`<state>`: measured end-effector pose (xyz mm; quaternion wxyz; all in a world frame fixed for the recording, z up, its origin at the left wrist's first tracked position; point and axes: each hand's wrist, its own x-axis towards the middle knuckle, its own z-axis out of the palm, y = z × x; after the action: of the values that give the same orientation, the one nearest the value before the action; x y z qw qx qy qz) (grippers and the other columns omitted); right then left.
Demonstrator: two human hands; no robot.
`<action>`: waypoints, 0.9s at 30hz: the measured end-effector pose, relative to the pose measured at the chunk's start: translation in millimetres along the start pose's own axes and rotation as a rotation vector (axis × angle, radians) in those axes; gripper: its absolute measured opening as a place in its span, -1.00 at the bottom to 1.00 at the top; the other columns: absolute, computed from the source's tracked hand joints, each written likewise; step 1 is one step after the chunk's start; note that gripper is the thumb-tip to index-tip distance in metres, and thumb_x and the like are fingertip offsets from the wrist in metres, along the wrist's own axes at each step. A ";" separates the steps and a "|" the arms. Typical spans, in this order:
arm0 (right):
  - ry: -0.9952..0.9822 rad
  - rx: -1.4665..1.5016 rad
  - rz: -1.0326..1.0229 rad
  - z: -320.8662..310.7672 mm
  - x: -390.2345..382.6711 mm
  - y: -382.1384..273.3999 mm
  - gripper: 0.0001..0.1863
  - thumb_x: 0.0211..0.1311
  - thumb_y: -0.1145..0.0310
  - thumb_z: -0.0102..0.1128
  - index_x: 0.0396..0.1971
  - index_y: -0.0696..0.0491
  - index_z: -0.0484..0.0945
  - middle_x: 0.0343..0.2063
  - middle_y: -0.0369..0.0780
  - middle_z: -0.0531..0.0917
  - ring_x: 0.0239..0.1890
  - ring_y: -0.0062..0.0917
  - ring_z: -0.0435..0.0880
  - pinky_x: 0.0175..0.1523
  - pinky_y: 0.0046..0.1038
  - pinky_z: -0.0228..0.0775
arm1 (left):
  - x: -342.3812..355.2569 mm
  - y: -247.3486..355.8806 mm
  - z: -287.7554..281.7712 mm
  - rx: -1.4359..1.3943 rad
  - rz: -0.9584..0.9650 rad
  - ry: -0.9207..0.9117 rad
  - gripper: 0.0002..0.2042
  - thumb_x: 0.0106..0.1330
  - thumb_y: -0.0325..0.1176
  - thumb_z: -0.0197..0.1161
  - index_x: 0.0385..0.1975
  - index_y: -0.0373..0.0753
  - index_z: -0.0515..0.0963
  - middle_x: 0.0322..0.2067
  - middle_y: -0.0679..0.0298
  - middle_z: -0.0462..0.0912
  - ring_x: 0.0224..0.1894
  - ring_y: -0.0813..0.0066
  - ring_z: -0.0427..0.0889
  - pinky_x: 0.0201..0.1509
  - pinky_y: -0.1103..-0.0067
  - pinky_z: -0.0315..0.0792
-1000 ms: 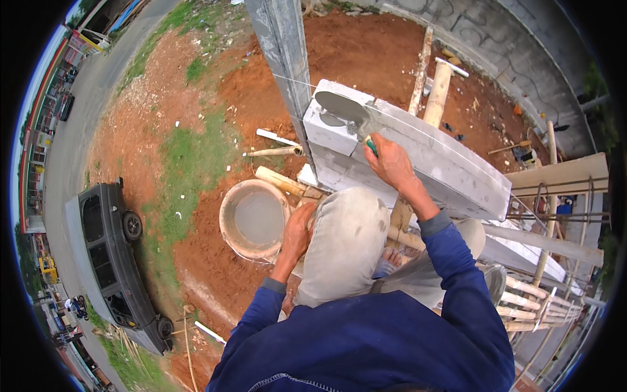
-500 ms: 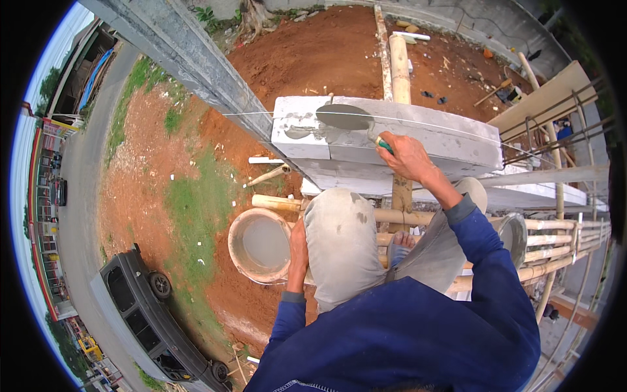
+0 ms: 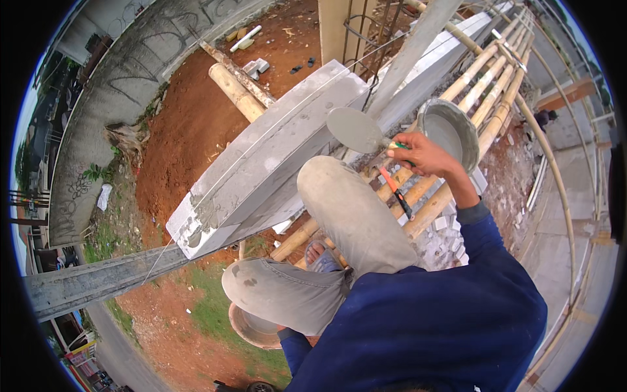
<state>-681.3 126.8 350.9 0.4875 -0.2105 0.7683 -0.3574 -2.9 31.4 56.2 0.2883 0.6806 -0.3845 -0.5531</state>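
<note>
My right hand (image 3: pixel 421 155) is closed round the green and yellow handle of a trowel (image 3: pixel 354 129). Its rounded blade, coated grey, hangs beside the near face of a pale block wall (image 3: pixel 287 147). Just right of that hand is a bucket (image 3: pixel 475 140) with wet grey mortar (image 3: pixel 449 127) inside. Only a sliver of my left hand (image 3: pixel 281 328) shows below my knee, next to a second bucket (image 3: pixel 243 330) of grey mix; its fingers are hidden. Wet mortar (image 3: pixel 204 212) lies on the wall's lower-left end. A taut string (image 3: pixel 261 134) runs along the wall top.
Bamboo poles (image 3: pixel 428 212) form the platform under me, with an orange and black tool (image 3: pixel 396 193) lying across them. A grey post (image 3: pixel 117 271) stands at the wall's left end. Steel bars (image 3: pixel 382 36) rise by its far end. Broken block pieces (image 3: pixel 447 225) lie below.
My view has swung to the right. The trowel has left the wall top and come over towards the right bucket. My left hand is now mostly hidden behind my knee.
</note>
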 end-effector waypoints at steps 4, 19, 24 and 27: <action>0.513 -0.178 -0.095 -47.5 -65.3 86.2 -0.61 0.50 0.11 0.38 0.00 0.17 0.68 -0.44 -0.17 0.72 -0.48 -0.44 0.70 -0.29 -0.31 0.55 | 12.0 39.8 -3.0 0.050 0.047 -0.024 -0.41 0.54 -0.06 0.27 0.38 -0.40 0.52 0.10 -0.03 0.77 0.08 0.19 0.76 0.25 0.26 0.59; 0.749 0.348 0.405 -127.1 -3.9 259.7 -0.70 0.42 0.24 0.34 -0.46 0.14 0.63 -0.56 -0.21 0.65 -0.67 -0.47 0.58 -0.62 -0.32 0.35 | 32.4 86.5 15.4 0.140 0.205 -0.127 -0.44 0.49 -0.08 0.33 0.32 -0.37 0.60 0.06 -0.02 0.80 0.04 0.17 0.79 0.18 0.26 0.62; 0.776 0.491 0.324 -117.7 -46.4 226.8 -0.73 0.46 0.20 0.33 -0.35 0.08 0.60 -0.60 -0.39 0.47 -0.73 -0.72 0.29 -0.69 -0.51 0.08 | 22.0 90.3 16.8 0.177 0.223 -0.124 -0.45 0.48 -0.09 0.34 0.30 -0.36 0.62 0.04 -0.02 0.82 0.02 0.17 0.81 0.16 0.26 0.64; 0.743 0.425 0.319 -116.9 -66.2 199.2 -0.72 0.46 0.15 0.35 -0.30 0.06 0.60 -0.60 -0.40 0.47 -0.75 -0.76 0.27 -0.72 -0.57 0.03 | 11.1 81.7 31.5 0.189 0.235 -0.136 -0.49 0.48 -0.08 0.33 0.25 -0.35 0.63 0.01 -0.02 0.81 0.00 0.14 0.80 0.14 0.24 0.63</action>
<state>-752.6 342.1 271.7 0.2602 0.1579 0.8234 -0.4789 -49.3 -20.9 110.2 0.2590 0.6160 -0.5301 -0.5219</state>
